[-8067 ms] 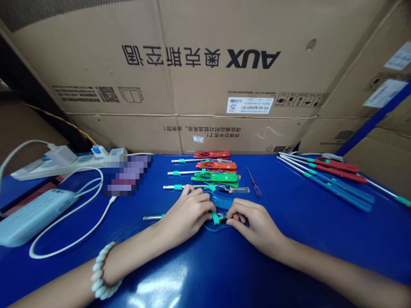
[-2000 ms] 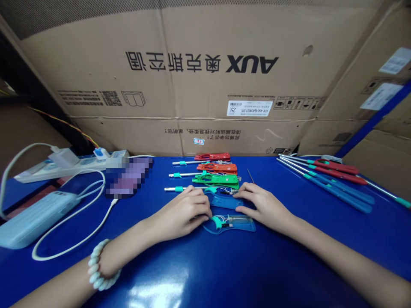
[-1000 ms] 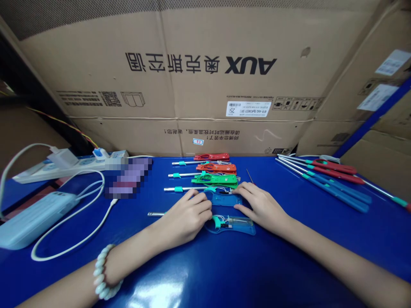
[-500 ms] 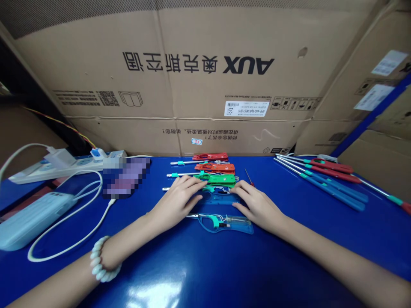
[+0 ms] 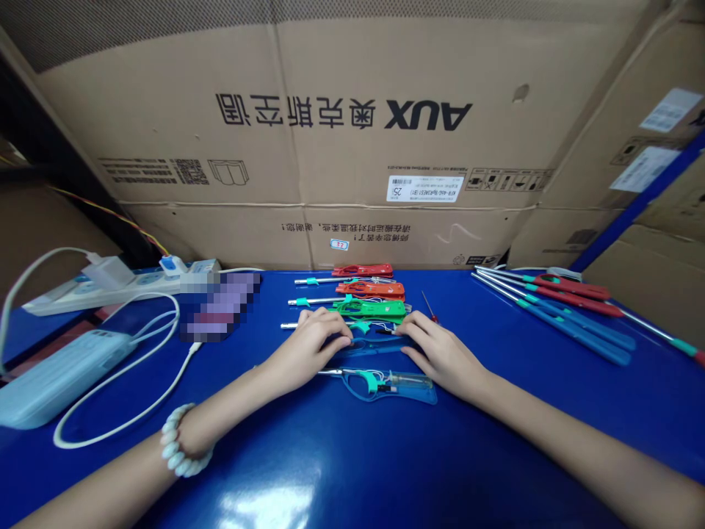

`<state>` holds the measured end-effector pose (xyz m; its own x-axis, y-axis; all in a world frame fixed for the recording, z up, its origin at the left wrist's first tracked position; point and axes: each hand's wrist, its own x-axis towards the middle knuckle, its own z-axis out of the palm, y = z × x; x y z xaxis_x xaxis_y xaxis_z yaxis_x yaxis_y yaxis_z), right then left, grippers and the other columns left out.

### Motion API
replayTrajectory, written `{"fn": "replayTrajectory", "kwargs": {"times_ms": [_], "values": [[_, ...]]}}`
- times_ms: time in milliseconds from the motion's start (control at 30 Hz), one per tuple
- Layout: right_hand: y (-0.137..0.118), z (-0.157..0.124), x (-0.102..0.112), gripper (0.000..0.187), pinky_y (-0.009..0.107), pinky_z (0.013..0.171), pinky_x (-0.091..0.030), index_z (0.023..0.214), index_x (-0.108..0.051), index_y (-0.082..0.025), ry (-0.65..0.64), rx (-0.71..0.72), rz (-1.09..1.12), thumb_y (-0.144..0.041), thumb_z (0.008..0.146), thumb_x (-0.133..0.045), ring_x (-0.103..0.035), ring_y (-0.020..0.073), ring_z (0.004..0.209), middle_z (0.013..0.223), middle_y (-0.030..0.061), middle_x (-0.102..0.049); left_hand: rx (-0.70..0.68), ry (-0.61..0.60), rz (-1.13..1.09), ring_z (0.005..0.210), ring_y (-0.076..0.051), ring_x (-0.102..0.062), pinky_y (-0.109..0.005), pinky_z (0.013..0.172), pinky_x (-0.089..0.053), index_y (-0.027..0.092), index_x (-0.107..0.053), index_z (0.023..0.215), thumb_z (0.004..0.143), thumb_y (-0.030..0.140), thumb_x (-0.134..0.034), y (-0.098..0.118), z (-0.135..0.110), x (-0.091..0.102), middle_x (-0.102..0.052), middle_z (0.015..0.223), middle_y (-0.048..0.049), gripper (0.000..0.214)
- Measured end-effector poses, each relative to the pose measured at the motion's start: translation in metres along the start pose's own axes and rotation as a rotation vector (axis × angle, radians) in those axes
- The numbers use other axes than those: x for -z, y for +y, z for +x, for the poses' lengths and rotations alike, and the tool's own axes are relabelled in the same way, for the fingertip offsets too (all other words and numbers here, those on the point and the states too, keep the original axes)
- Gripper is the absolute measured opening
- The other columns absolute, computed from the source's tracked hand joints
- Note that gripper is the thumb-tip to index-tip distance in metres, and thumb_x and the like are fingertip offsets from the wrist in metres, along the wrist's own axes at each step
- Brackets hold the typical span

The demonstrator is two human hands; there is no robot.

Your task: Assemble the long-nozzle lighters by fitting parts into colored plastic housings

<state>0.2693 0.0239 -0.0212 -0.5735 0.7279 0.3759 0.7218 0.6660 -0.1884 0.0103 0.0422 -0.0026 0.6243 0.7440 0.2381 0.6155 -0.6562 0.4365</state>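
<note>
My left hand (image 5: 318, 342) is closed, thumb and fingers pinching the left end of a translucent blue lighter casing half (image 5: 380, 343). At its other end, the thumb and fingertips of my right hand (image 5: 440, 345) close on the same casing half. Nearer to me lies an opened blue stick lighter (image 5: 410, 383) with its tank, wires and teal trigger exposed. Just beyond my fingers is a green casing half (image 5: 385, 310), beside a metal lighter tube with a teal trigger (image 5: 360, 327) and wires. Orange (image 5: 374, 291) and red (image 5: 366, 270) casing halves lie farther back.
A small screwdriver (image 5: 431, 308) lies beyond my right hand. Several assembled stick lighters (image 5: 578, 323) fan out at the right. On the left are a power bank (image 5: 66, 375), a white cable, a power strip (image 5: 110, 290) and a blurred-out phone (image 5: 223, 305). A cardboard box (image 5: 330, 169) walls the back.
The blue casing half has lifted and tilted slightly between my hands. My left hand has shifted a little, its fingers drawn in from the green casing to the blue one.
</note>
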Motion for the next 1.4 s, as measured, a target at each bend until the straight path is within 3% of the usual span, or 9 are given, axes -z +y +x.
{"fn": "replayTrajectory", "kwargs": {"times_ms": [333, 700, 900, 1100, 1267, 1400], "values": [[0.001, 0.0, 0.002, 0.02, 0.036, 0.076, -0.054, 0.105, -0.053, -0.02, -0.034, 0.001, 0.027, -0.01, 0.087, -0.049, -0.06, 0.0221, 0.093, 0.104, 0.0087, -0.058, -0.049, -0.048, 0.03, 0.09, -0.018, -0.048, -0.032, 0.079, -0.027, 0.017, -0.057, 0.086, 0.095, 0.019, -0.05, 0.005, -0.002, 0.001, -0.06, 0.089, -0.0001, 0.012], [-0.002, 0.001, 0.028, 0.014, 0.039, 0.086, -0.048, 0.097, -0.055, -0.02, -0.024, 0.008, 0.145, -0.032, 0.091, -0.054, -0.056, 0.0226, 0.098, 0.103, 0.0078, -0.061, -0.185, 0.008, 0.099, 0.09, -0.017, -0.047, -0.031, 0.078, -0.024, 0.018, -0.056, 0.088, 0.096, 0.019, -0.048, 0.012, -0.005, 0.015, -0.06, 0.09, -0.0002, 0.011], [-0.005, -0.002, 0.038, 0.016, 0.033, 0.081, -0.048, 0.1, -0.056, -0.018, -0.15, -0.001, 0.228, -0.031, 0.09, -0.056, -0.058, 0.0199, 0.093, 0.098, 0.0061, -0.062, -0.276, 0.016, 0.145, 0.093, -0.019, -0.047, -0.033, 0.08, -0.024, 0.018, -0.055, 0.088, 0.096, 0.016, -0.046, 0.021, -0.009, 0.018, -0.059, 0.091, -0.0019, 0.013], [-0.011, -0.003, 0.048, 0.033, 0.033, 0.087, -0.045, 0.114, -0.058, -0.019, -0.3, 0.0, 0.233, -0.028, 0.082, -0.064, -0.057, 0.0208, 0.099, 0.107, 0.0065, -0.059, -0.325, -0.091, 0.14, 0.094, -0.019, -0.046, -0.034, 0.082, -0.027, 0.018, -0.055, 0.091, 0.097, 0.016, -0.042, 0.027, -0.013, 0.022, -0.055, 0.098, -0.0042, 0.014], [-0.012, -0.003, 0.053, 0.027, 0.032, 0.083, -0.045, 0.105, -0.061, -0.017, -0.31, -0.03, 0.227, -0.024, 0.079, -0.065, -0.057, 0.0204, 0.093, 0.102, 0.0062, -0.06, -0.287, -0.092, 0.108, 0.104, -0.021, -0.046, -0.034, 0.089, -0.031, 0.022, -0.056, 0.106, 0.094, 0.02, -0.048, 0.024, -0.013, 0.032, -0.051, 0.112, -0.0055, 0.013], [-0.012, -0.002, 0.055, 0.025, 0.03, 0.077, -0.044, 0.099, -0.063, -0.018, -0.345, -0.051, 0.217, -0.021, 0.075, -0.067, -0.057, 0.0191, 0.087, 0.097, 0.0043, -0.06, -0.184, -0.191, 0.078, 0.106, -0.02, -0.051, -0.039, 0.096, -0.031, 0.025, -0.053, 0.116, 0.093, 0.027, -0.054, 0.01, -0.011, 0.035, -0.058, 0.113, -0.003, 0.023]]}}
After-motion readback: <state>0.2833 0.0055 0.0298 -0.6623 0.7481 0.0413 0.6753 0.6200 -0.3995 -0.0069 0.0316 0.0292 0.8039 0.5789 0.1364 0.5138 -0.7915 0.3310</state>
